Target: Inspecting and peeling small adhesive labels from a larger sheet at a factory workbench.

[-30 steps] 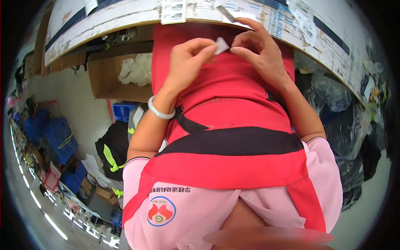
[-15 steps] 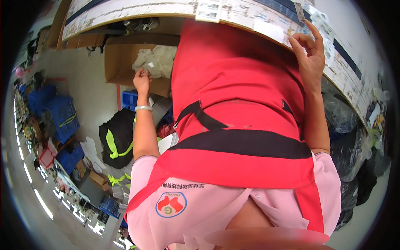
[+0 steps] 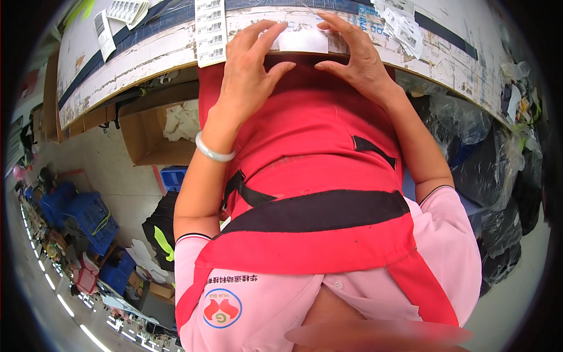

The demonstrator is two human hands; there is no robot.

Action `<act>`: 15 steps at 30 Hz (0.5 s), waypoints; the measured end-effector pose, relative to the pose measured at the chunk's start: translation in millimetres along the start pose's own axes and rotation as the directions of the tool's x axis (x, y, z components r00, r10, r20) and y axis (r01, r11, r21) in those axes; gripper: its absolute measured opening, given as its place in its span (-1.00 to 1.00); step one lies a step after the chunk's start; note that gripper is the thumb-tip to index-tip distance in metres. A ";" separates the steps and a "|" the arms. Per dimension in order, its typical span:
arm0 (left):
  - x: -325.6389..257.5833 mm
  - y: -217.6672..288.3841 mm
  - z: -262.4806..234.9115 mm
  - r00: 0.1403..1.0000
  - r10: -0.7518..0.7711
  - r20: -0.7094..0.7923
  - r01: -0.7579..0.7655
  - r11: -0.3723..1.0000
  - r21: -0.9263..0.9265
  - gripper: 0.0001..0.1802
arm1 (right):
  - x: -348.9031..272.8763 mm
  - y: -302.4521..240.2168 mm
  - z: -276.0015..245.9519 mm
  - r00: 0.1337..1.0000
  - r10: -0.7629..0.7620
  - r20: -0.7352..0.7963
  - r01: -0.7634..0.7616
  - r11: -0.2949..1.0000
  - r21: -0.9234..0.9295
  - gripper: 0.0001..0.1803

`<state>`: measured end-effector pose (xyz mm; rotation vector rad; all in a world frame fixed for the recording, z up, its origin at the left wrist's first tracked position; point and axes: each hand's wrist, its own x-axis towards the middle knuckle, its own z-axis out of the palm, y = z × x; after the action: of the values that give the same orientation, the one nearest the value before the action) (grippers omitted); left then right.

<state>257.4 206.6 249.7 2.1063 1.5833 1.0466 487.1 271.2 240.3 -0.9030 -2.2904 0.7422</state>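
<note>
Both hands hover at the table's near edge, either side of a blank white patch [image 3: 304,42]. My left hand [image 3: 249,70] has its fingers bent forward and its thumb apart, with nothing visible between them. My right hand [image 3: 359,61] mirrors it, fingers curved and thumb spread, also showing nothing held. Left of my left hand lies a sheet of barcode labels [image 3: 210,35], reaching over the edge. A loose pile of small white labels [image 3: 404,32] sits just beyond my right hand. A pale bangle [image 3: 214,149] circles my left wrist.
The worn white tabletop [image 3: 146,56] carries dark tape strips and more label sheets [image 3: 126,10] at far left. Below it at left stands a cardboard box [image 3: 138,138] with crumpled white paper [image 3: 183,121]. Clear and dark plastic bags [image 3: 492,170] bulge under the right side.
My left hand has risen from beside the cardboard box to the table edge. My right hand has moved left, away from the label pile; the small label at its fingertips is no longer visible there.
</note>
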 end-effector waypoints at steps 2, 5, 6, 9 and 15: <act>4.7 -6.4 7.5 0.999 0.026 0.025 -0.026 0.999 0.030 -0.34 | 6.8 -5.5 -1.7 1.000 -0.005 0.012 0.005 1.000 0.024 -0.08; 9.1 -9.7 14.1 0.998 0.019 0.066 -0.021 0.999 0.025 -0.32 | 10.8 -0.4 -4.3 0.999 -0.017 0.038 0.016 0.999 0.043 -0.07; 9.9 -9.9 14.7 0.998 0.037 0.058 -0.038 0.999 0.032 -0.33 | 12.0 0.4 -4.2 0.998 -0.027 0.055 0.025 0.999 0.044 -0.06; 10.8 -13.2 16.0 0.997 0.054 0.048 -0.056 0.998 0.039 -0.37 | 19.1 -4.2 -4.2 0.996 -0.079 -0.043 0.081 0.996 0.047 -0.31; 9.2 -20.9 17.0 0.996 0.088 0.017 -0.089 0.996 0.029 -0.47 | 16.7 1.4 -8.4 0.997 0.017 0.075 -0.023 0.996 0.083 -0.18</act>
<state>256.0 225.3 228.3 2.2169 1.5195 1.0389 483.0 286.7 250.0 -0.8742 -2.2994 0.8871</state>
